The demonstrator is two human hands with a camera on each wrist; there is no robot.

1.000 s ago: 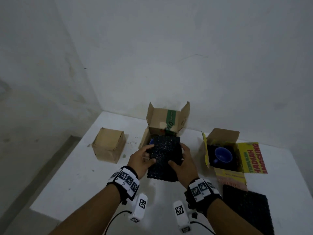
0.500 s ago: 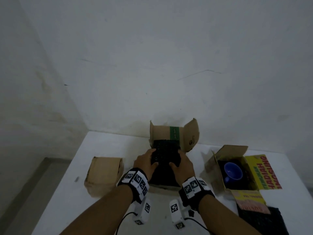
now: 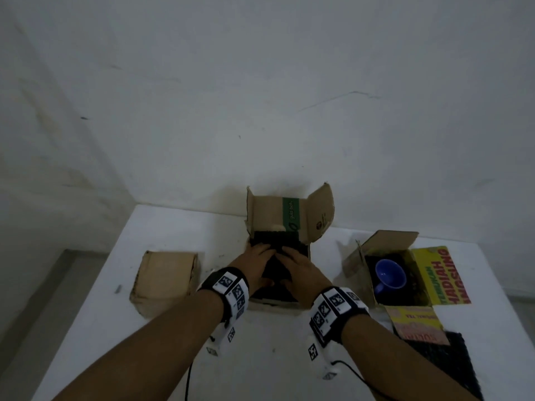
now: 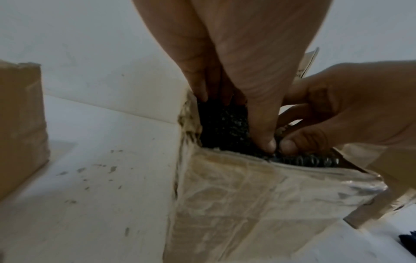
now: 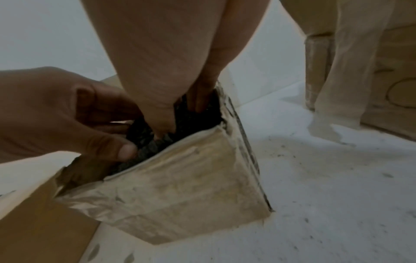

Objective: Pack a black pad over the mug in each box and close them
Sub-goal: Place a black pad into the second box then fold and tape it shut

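The middle cardboard box [image 3: 267, 211] stands open with its flaps up at the back of the white table. A black pad [image 3: 276, 241] lies inside it and hides whatever is beneath. My left hand [image 3: 256, 260] and right hand [image 3: 295, 264] lie side by side on the pad and press it down. In the left wrist view the left fingers [image 4: 198, 85] reach the pad's far edge and the thumb pushes near the front wall [image 4: 247, 195]. In the right wrist view the right thumb [image 5: 162, 121] presses the pad [image 5: 144, 138]. A blue mug [image 3: 389, 274] sits uncovered in the right box [image 3: 385, 241].
A closed cardboard box [image 3: 165, 279] stands to the left of the middle box. Another black pad [image 3: 451, 363] lies at the table's near right corner, partly under a printed flap [image 3: 417, 322]. A white wall rises close behind the boxes.
The pad was held in front of the middle box a second ago. Both hands have moved it forward and down into the box and now press on top of it.
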